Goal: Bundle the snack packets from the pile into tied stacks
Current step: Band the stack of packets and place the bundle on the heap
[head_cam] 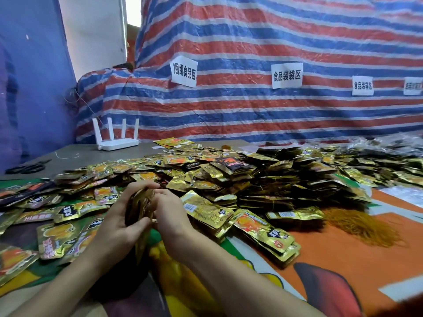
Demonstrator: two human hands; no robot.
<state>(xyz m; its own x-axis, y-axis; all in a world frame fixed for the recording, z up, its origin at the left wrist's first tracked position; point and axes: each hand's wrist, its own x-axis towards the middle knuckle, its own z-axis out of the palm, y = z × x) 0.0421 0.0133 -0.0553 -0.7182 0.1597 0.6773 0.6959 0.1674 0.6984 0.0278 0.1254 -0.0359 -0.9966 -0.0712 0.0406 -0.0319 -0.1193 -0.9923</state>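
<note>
1. Held stack [140,203]: a small bunch of gold pkts, standing on edge just above the table cloth [343,259], between both hands and in front of the pile.
2. Left hand [116,216]: fingers curled over the top of the held stack, thumb pressing on the near side. It grips the stack.
3. Right hand [170,211]: fingers curled against the right side of the held stack, pinching at its edge. Whether a tie is between the fingers I cannot tell, it is hidden.
4. Done so far: many tied stacks [270,193] are heaped at centre-right, beside and behind the right hand.
5. Left to do: loose packets [68,209] lie flat and scattered to the left of the hands and also behind them, a large qty.
6. My judgement: the task is approx. in the middle, not near the end.
7. Orange strands [364,227], prob. the ties, lie in a heap on the cloth to the right of the tied stacks, well apart from the hands.
8. Scissors [27,167] and router [116,143] are at the far left, untouched.
</note>
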